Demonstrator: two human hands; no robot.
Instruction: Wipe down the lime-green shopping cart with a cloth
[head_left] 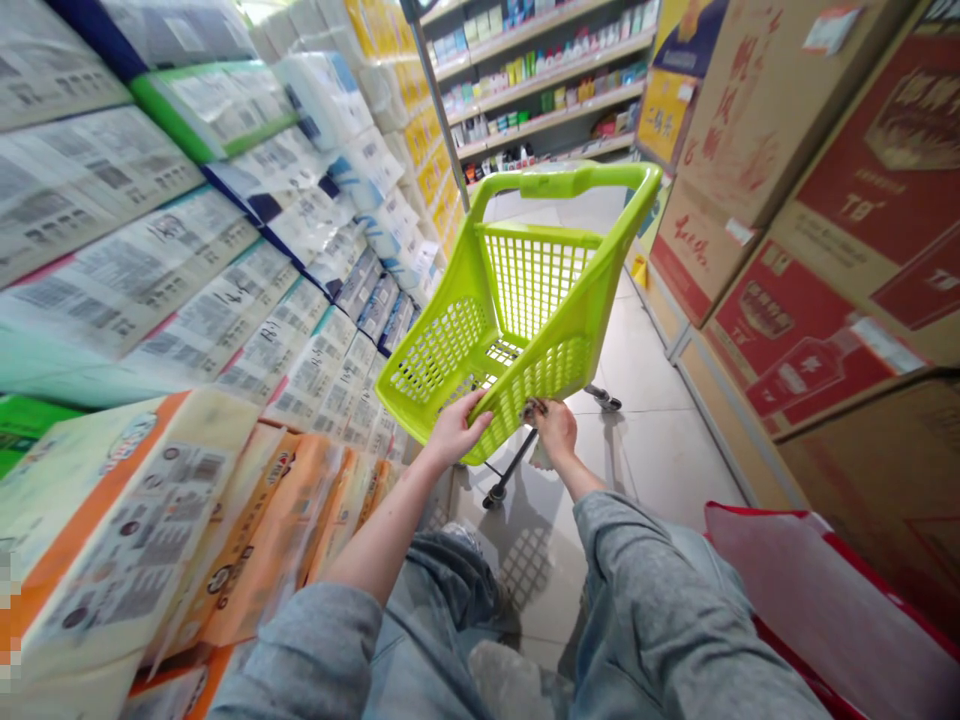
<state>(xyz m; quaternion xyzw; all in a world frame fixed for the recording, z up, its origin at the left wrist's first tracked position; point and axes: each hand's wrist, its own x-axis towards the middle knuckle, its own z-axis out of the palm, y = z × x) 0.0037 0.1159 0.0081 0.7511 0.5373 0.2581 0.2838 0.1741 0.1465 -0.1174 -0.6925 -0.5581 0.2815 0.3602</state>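
The edge of a lime-green shopping cart is gripped by the left hand; a crumpled, patterned cloth is pinched in the right hand against its outer wall. Both arms are extended toward twelve o'clock, where the cart, perforated and wheeled, is seen centrally.

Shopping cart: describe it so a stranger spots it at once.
Find the aisle floor between wrapped packs, left, and cardboard boxes, right. On it stands the wheeled cart, the left hand at its near side, the right hand holding a crumpled item. The cart's perforated lime-green body sets it apart from both stacks.
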